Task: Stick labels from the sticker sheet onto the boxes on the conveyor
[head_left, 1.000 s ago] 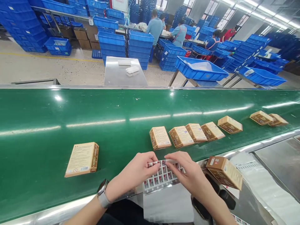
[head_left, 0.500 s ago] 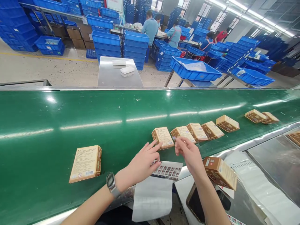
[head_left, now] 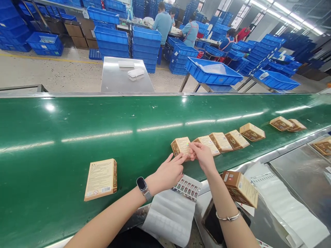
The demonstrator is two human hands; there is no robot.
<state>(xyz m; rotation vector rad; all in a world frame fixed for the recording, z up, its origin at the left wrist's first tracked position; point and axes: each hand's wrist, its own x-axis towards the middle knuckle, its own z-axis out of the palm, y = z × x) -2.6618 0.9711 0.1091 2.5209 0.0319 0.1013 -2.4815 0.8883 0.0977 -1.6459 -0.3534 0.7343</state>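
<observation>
In the head view my right hand pinches a small shiny sticker over the nearest brown-and-cream carton. My left hand reaches to the same carton, index and middle fingers stretched onto its lower edge. The curled fingers of that hand hold a sticker sheet with rows of small dark labels; its grip is partly hidden. White backing paper hangs below the sheet. A row of similar cartons lies just right of my right hand.
A single carton lies to the left on the green conveyor belt. At the right, another carton stands tilted on the metal side table, near a phone and white sheets. Blue crates and several people are beyond the belt.
My right hand has moved left, bringing the sticker over the nearest carton. My left hand has shifted right and its fingers reach farther onto that carton; the sticker sheet has tilted.
</observation>
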